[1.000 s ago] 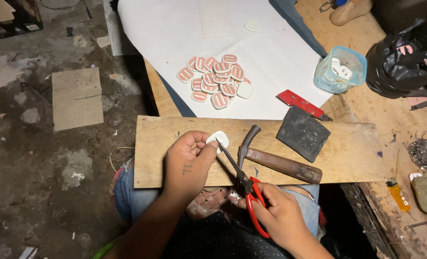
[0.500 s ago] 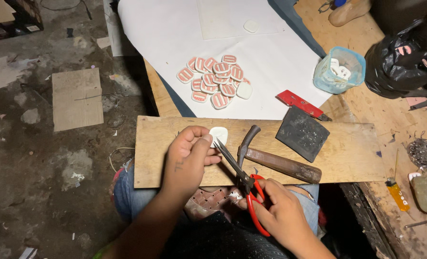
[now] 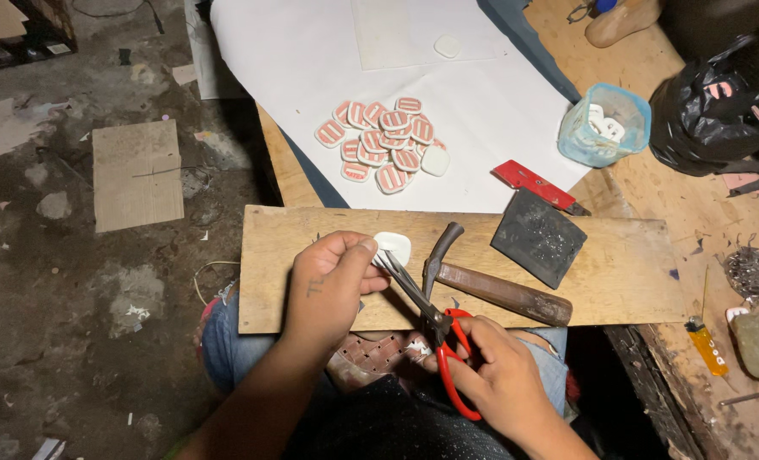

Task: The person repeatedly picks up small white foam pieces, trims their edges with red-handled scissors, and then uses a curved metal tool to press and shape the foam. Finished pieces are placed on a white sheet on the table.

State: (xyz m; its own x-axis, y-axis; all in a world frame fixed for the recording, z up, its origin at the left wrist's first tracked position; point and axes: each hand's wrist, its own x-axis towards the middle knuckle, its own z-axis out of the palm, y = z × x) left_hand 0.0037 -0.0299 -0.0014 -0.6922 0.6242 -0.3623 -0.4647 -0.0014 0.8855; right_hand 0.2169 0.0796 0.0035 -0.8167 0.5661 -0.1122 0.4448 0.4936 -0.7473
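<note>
White oval piece (image 3: 394, 247), plain-faced

Small craft workshop, rough and informal.

Scarred wooden workbench (image 3: 652, 196) over a stained concrete floor (image 3: 72, 324) with scraps of cardboard (image 3: 136, 175). Tools lie on a board (image 3: 618, 273): hammer (image 3: 490, 285), dark block (image 3: 539, 236), red knife (image 3: 537, 186). White sheet (image 3: 294, 60) holds a batch of identical red-and-white patches (image 3: 383, 140). Metal shavings (image 3: 754, 273) litter the bench.
</note>
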